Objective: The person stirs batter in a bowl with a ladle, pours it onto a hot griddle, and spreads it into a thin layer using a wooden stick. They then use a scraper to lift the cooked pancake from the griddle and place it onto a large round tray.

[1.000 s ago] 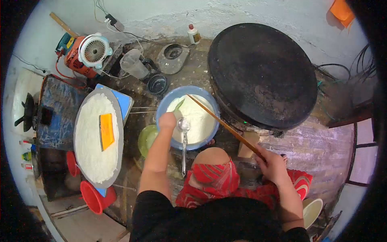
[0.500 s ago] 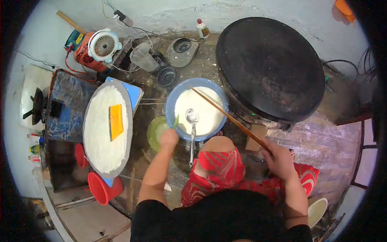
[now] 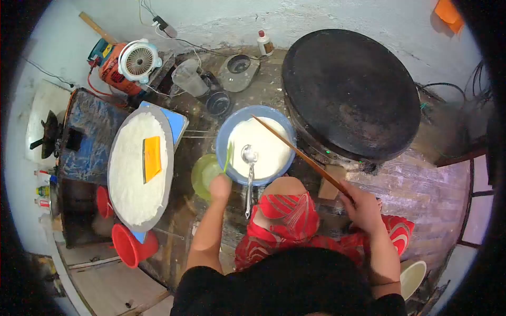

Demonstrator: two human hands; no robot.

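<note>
My left hand (image 3: 220,187) is closed on a thin green tool (image 3: 229,158), beside the blue basin (image 3: 224,124) and over the edge of a yellow-green bowl (image 3: 203,174). White batter (image 3: 269,145) fills the basin, and a metal ladle (image 3: 250,181) rests in it with its handle over the near rim. In my right hand (image 3: 362,206) is a long wooden stick (image 3: 311,162), whose far tip lies over the basin's upper part.
A large round black griddle (image 3: 353,89) stands at the right. On the left, an oval board holds a white sheet (image 3: 134,184) with a yellow scraper (image 3: 152,159). Red buckets (image 3: 132,247), a small fan (image 3: 139,61) and a clear jug (image 3: 188,78) are nearby.
The green tool now stands more upright and shows more clearly at the basin's left rim. My left hand is slightly lower. The whole view has shifted a little.
</note>
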